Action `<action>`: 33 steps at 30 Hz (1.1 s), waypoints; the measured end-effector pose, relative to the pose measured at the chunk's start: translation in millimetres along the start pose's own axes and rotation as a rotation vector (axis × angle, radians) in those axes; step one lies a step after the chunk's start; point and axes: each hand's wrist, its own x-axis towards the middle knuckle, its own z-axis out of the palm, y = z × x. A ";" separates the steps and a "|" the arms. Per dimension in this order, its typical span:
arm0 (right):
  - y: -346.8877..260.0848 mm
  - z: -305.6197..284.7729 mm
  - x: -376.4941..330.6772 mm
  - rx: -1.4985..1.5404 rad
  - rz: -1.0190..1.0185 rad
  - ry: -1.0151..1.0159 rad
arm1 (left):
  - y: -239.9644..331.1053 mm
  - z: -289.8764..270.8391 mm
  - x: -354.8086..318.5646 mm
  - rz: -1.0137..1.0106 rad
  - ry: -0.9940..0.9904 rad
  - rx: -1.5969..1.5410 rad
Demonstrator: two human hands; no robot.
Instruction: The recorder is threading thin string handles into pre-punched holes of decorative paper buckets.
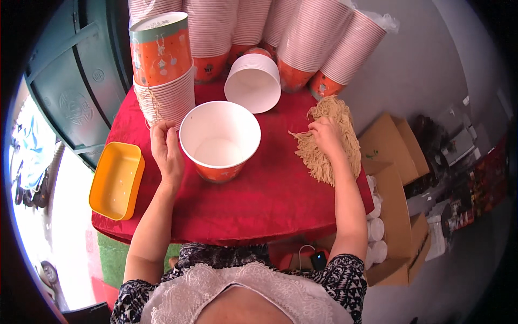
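Observation:
A white-lined orange paper bucket (219,140) stands open and upright in the middle of the red-covered table (259,200). My left hand (166,151) rests against its left side, fingers lightly curled, holding nothing that I can see. My right hand (325,135) presses into a pile of tan strings (329,140) at the table's right edge, fingers pinching some strands. A second white bucket (253,82) lies tilted just behind the first.
Tall stacks of nested orange-and-white buckets (318,43) lean along the back, with another stack (162,70) at back left. A yellow plastic tray (116,181) sits on the left edge. Open cardboard boxes (396,178) stand on the floor to the right.

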 end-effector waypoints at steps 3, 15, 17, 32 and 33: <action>3.7 10.8 8.5 -0.081 -0.038 -0.065 | -3.6 -1.7 -0.7 -0.014 0.001 0.014; 2.0 25.2 13.9 0.018 -0.042 0.053 | 0.1 -0.7 -0.7 -0.037 -0.012 -0.036; -10.5 23.0 6.9 0.074 -0.056 0.065 | -3.2 0.9 -0.6 -0.016 -0.001 -0.047; -215.3 -56.5 -111.0 0.948 -0.032 0.109 | 64.6 -17.8 9.2 0.059 -0.094 -0.091; -218.7 -58.4 -113.6 0.954 -0.028 0.110 | 81.5 -19.7 5.3 0.082 -0.155 -0.075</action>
